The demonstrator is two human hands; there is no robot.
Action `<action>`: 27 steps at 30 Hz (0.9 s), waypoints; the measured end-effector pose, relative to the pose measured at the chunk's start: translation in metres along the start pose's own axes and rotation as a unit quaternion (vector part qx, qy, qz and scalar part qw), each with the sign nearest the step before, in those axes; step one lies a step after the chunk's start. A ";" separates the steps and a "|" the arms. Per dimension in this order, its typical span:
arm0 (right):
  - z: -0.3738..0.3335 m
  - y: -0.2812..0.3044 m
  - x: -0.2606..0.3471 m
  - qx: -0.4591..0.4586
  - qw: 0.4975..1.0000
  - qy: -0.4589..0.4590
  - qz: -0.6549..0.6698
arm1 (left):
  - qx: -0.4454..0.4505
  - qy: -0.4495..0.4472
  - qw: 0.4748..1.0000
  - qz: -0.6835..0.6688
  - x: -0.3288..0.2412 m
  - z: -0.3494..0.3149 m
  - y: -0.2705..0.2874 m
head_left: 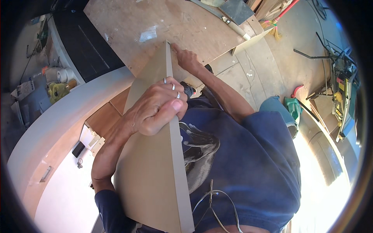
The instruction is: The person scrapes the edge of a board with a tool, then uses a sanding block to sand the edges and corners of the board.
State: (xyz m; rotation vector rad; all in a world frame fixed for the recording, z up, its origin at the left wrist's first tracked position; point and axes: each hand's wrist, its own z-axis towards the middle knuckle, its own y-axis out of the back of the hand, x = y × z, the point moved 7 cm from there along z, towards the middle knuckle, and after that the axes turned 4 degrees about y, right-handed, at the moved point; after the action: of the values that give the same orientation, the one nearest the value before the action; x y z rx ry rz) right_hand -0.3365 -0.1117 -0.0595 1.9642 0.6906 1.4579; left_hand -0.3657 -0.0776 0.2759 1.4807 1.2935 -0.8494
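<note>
steadily does it: i have the beige panel [149,171] up on edge, and i judge the step in hand to be controlling a long board with a split hold. the left hand [161,106] is clenched over the panel's narrow upper edge [177,155], about midway along what shows, with its ringed fingers curled across. the right hand [188,60] is up at the far end, its index finger reaching to the panel's tip; i cannot tell whether it pinches the board or only touches it.

to do this well, i would let the left hand take the weight and use the right to steer, with no squeeze that twists the board. i would hold the broad face from leaning outward and move the far corner slowly, since a knock against the table [116,19] could chip it. the loose cord [211,193] in front of the navy shirt [252,163] is worth minding, as it might snag on the near end.

as for where it lies, the panel runs from the lower rim of my view away toward the table, under the left hand and to the left of the right one, with the shirt just beside it. whether its far tip rests on the table, i cannot tell.
</note>
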 end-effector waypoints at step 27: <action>0.004 0.025 -0.014 -0.025 0.999 0.025 0.040 | -0.032 -0.017 0.999 -0.005 -0.001 0.003 0.005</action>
State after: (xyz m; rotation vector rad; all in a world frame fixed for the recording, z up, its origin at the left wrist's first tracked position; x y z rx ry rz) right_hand -0.3350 -0.1389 -0.0517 1.9429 0.5963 1.5615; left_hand -0.3608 -0.0804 0.2776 1.4052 1.2923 -0.8295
